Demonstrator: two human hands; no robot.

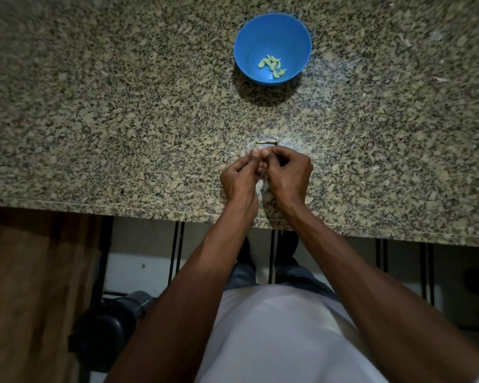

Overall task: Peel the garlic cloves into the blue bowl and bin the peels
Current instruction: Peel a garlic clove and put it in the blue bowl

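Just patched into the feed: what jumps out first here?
The blue bowl far back on the speckled counter, with a few pale peeled cloves inside. Near the counter's front edge, the left hand and right hand meet, fingers pinched together over something small.

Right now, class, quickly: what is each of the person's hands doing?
Left hand: fingers curled, pinching something small; likely a garlic clove, mostly hidden.
Right hand: fingers curled, working on the same small thing between the hands.
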